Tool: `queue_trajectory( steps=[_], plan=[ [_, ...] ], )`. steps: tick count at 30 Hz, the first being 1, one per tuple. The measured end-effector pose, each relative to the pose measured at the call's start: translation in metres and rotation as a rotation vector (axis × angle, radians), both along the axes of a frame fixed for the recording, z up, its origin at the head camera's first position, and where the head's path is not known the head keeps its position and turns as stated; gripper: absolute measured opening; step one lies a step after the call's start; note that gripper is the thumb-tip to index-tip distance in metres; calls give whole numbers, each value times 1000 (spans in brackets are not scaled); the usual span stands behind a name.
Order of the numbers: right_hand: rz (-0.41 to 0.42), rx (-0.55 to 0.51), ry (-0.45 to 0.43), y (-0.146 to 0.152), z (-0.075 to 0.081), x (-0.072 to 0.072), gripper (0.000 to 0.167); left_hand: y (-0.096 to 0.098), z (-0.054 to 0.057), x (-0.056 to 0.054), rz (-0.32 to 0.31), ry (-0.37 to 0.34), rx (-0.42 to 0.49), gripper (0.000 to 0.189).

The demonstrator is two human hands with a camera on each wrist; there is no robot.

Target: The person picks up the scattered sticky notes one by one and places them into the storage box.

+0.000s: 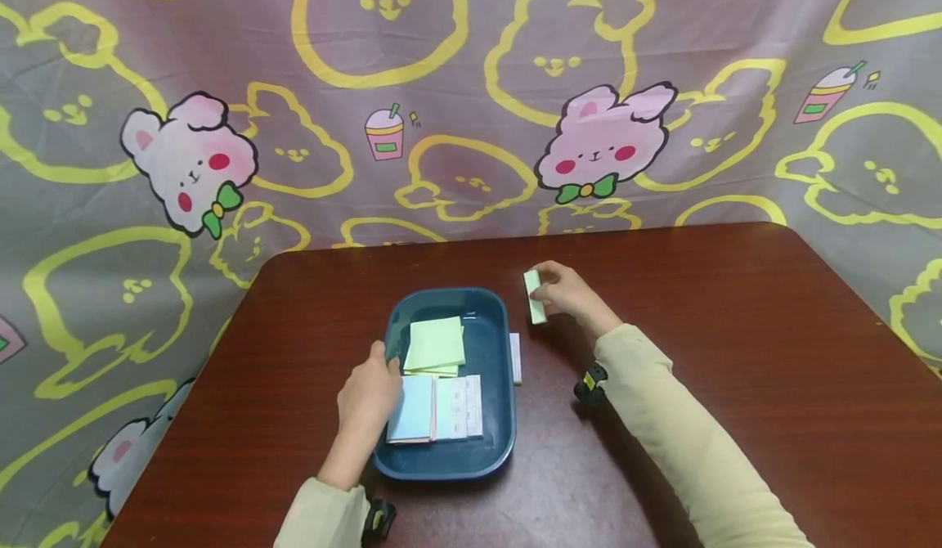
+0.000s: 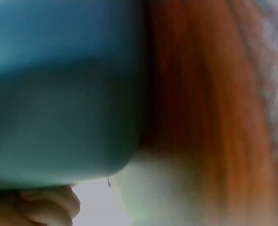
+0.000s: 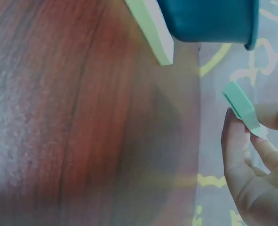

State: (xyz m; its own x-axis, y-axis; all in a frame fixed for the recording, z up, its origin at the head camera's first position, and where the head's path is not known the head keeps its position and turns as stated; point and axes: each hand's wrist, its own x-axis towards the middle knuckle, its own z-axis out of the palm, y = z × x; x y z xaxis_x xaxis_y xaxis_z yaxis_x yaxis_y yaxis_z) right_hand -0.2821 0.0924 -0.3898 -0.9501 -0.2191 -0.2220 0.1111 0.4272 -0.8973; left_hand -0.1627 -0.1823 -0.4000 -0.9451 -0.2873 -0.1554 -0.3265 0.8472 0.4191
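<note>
My left hand (image 1: 370,390) grips the left rim of a dark blue tray (image 1: 445,468). In the left wrist view, the blurred tray (image 2: 59,127) fills the upper left, with curled fingers (image 2: 49,203) at its lower edge. Beyond the tray's far right corner, my right hand (image 1: 565,290) pinches a light green sticky note pad (image 1: 536,307) between thumb and fingers. The right wrist view shows that pad (image 3: 241,101) edge-on at the fingertips. Inside the tray lie a yellow-green note pad (image 1: 434,343), a light blue pad (image 1: 410,409) and white printed slips (image 1: 473,405).
Against the tray's right outer side is another thin pad (image 1: 516,358), pale with a green edge in the right wrist view. The dark red-brown table (image 1: 736,352) meets a patterned cloth backdrop (image 1: 471,106) at the back. Black wrist cameras are strapped at both sleeves.
</note>
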Motion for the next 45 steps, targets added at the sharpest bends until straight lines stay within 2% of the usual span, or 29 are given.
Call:
queue_trajectory(
  steps=[3, 7, 14, 18, 21, 26, 32, 36, 45],
  plan=[
    [-14, -21, 11, 1, 5, 2, 41, 0, 0, 0, -3, -1, 1, 45],
    [14, -38, 40, -1, 15, 6, 36, 0, 1, 0, -3, 2, -4, 45],
    [158, -51, 97, -16, 31, 20, 30, -1, 1, 0, 4, -7, -7, 45],
    [259, -16, 100, -28, 35, 32, 34, -1, 0, 0, 9, -9, -1, 45],
    [348, 29, 115, -36, 35, 39, 37, -1, 0, 0, 9, -7, 0, 45],
    [489, 95, 127, -47, 32, 48, 31, -1, 0, 1, 8, -3, 3, 44],
    [603, 219, 125, -61, 31, 59, 23, -1, 0, 1, 7, 2, -1, 45],
    [644, 296, 158, -68, 30, 64, 19, 0, 0, 1, 7, -1, 5, 44],
    [652, 517, 239, -80, 32, 73, 12, -1, -1, 0, 0, 1, 4, 45]
  ],
)
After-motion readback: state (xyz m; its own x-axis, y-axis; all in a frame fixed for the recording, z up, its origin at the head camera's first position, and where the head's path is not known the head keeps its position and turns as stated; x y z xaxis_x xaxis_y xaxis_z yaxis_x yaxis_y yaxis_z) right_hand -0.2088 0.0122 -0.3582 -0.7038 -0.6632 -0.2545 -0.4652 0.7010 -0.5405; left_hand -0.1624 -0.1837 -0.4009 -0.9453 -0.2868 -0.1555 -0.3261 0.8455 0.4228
